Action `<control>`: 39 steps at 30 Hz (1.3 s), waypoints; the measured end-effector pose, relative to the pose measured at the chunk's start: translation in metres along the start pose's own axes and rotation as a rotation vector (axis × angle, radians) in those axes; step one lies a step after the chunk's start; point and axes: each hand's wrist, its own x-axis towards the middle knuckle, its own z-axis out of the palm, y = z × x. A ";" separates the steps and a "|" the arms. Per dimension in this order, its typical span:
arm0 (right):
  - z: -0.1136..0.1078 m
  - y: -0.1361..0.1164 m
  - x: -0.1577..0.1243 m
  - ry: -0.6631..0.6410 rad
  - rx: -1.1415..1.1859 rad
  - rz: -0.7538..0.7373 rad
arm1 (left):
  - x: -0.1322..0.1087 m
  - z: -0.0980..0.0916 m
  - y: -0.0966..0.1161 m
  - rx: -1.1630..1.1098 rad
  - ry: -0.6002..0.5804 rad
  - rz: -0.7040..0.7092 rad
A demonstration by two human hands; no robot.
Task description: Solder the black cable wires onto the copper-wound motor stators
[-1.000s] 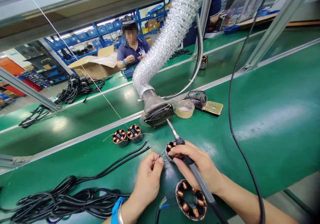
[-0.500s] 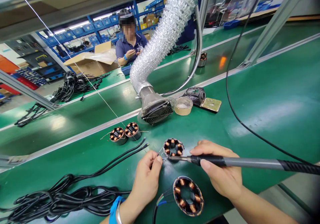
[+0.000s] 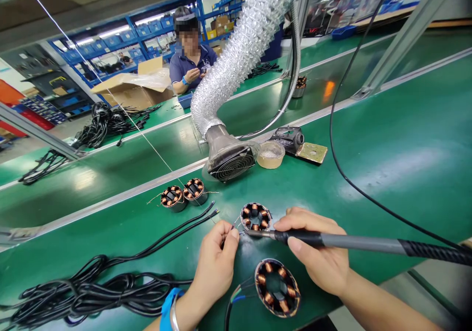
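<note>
My right hand (image 3: pixel 319 255) grips a soldering iron (image 3: pixel 354 243) that lies nearly level, its metal tip pointing left at thin wires beside a small copper-wound stator (image 3: pixel 255 216). My left hand (image 3: pixel 217 264) is pinched on a thin solder wire (image 3: pixel 110 93) that runs up to the far left, its fingertips right by the iron's tip. A larger stator (image 3: pixel 277 286) with coloured leads lies close to me between my wrists. Two more small stators (image 3: pixel 182 193) sit to the left on the green mat.
A fume fan on a silver flexible duct (image 3: pixel 230 161) stands behind the stator, with a tape roll (image 3: pixel 270 154) and an iron stand (image 3: pixel 295 141) beside it. Black cables (image 3: pixel 92 291) pile at the left. A person (image 3: pixel 190 60) works across the line.
My right hand swung the soldering iron from steeply upright to nearly level, bringing its tip to the wires at the small stator. My left hand stayed pinched in place.
</note>
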 end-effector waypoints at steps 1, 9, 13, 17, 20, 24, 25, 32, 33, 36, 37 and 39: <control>0.000 -0.001 0.000 -0.007 -0.006 -0.008 | 0.000 0.000 0.000 -0.002 0.001 0.001; 0.000 -0.010 0.003 -0.026 0.008 -0.088 | -0.002 0.001 0.001 -0.023 0.004 0.017; 0.003 -0.016 0.005 -0.070 -0.032 -0.150 | -0.001 0.001 0.002 -0.020 0.008 0.020; 0.007 -0.017 0.005 -0.055 -0.060 -0.228 | 0.000 0.001 0.001 -0.015 0.010 0.027; 0.008 -0.017 0.004 -0.063 -0.048 -0.295 | 0.000 0.001 -0.001 -0.003 0.005 0.034; 0.006 -0.017 0.003 -0.018 -0.024 -0.277 | -0.001 0.000 0.000 0.019 0.000 0.029; 0.005 -0.016 0.003 -0.006 -0.021 -0.271 | -0.001 0.000 0.000 0.025 -0.003 0.026; 0.006 -0.015 0.003 0.010 -0.018 -0.267 | 0.001 0.001 0.000 0.024 0.000 0.022; 0.006 -0.015 0.004 0.010 -0.017 -0.264 | 0.001 0.001 0.000 0.022 0.001 0.021; 0.006 -0.015 0.005 0.011 -0.015 -0.259 | 0.001 0.000 0.000 0.020 0.003 0.021; 0.005 -0.016 0.005 0.014 -0.013 -0.260 | 0.001 0.000 0.000 0.019 0.005 0.024; 0.005 -0.016 0.006 0.015 -0.011 -0.262 | 0.000 0.000 0.000 0.020 0.009 0.031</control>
